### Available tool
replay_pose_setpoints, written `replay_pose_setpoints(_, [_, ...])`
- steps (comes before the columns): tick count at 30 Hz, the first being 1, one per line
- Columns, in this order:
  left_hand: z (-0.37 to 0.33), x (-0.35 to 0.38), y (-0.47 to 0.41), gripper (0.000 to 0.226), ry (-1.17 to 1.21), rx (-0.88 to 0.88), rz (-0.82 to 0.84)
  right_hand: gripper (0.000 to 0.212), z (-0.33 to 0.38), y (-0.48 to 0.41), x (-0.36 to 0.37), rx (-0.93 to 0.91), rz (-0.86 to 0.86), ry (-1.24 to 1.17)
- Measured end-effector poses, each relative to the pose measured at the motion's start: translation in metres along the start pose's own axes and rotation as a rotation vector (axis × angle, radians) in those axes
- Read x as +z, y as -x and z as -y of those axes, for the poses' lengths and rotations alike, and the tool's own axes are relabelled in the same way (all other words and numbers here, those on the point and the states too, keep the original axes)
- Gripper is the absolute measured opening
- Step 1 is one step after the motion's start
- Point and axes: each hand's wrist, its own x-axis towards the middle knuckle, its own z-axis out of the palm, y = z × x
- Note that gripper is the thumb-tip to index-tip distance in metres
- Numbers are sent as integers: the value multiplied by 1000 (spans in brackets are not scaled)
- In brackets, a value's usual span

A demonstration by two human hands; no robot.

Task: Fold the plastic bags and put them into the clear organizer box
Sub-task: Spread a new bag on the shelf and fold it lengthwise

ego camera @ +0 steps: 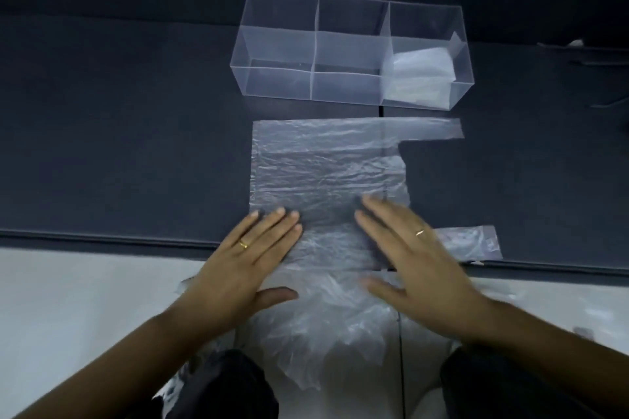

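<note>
Nearest, between the person's dark-clad knees (231,384), a loose heap of crumpled clear plastic bags (326,326) lies on the pale floor (68,299). How many bags are in it cannot be told, as the layers show through one another.

Just beyond, both hands lie palm down on the near part of a flattened translucent plastic bag (326,167) spread over the dark blue-grey mat (119,146). The left hand (248,258) has its fingers straight and close together, with the thumb pointing right. The right hand (415,255) has straight, slightly spread fingers; it is blurred, so how firmly it presses is unclear. Neither hand pinches anything.

The flat bag's two handle strips point right, one at the far edge and one partly hidden behind the right hand. The film looks very light, thin and limp. It is probably slick and keeps its wrinkles, so it should crease easily yet spring or slide unless held down. It is best pinched at an edge or corner with the other palm anchoring it.

Farther off, near the bag's far edge but not touching it, stands the clear rectangular organizer box (279,85), divided into compartments. Its right-end compartment holds a folded pale plastic bag (422,68). The see-through walls make the divider layout hard to read.
</note>
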Motion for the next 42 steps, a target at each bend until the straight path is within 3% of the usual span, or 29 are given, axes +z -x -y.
replay_pose_setpoints(2, [-1, 3, 15, 51, 3, -1, -49, 64, 10, 5, 12, -49, 36, 53])
replay_pose_setpoints(6, [-3, -7, 23, 32, 145, -31, -209, 34, -1, 9, 17, -27, -98, 89])
replay_pose_setpoints(12, [-7, -44, 22, 39, 447, -202, -182, 28, -25, 32, 0, 49, -230, 12])
replay_pose_setpoints(16, [1, -75, 17, 10, 888, -608, -222, 22, -44, 32, -43, 233, -125, -266])
replay_pose_setpoints(18, [14, -83, 11, 12, 978, -662, -238, 14, -55, 30, -66, 366, -119, -499])
replay_pose_setpoints(21, [34, -92, -6, 14, 1032, -669, -201, 18, -79, 14, -82, 454, -127, -636])
replay_pose_setpoints(26, [73, -76, -49, 11, 993, -779, -237, 20, -114, -35, -67, 597, -191, -775])
replay_pose_setpoints(33, [97, -43, -73, 23, 742, -927, -253, 46, -139, -73, -44, 719, -328, -488])
replay_pose_setpoints(39, [90, -40, -77, 22, 449, -933, -297, 55, -134, -83, -43, 699, -305, -226])
replay_pose_setpoints(42, [72, -38, -75, 16, 143, -708, -498, 54, -132, -85, -42, 700, -289, -161])
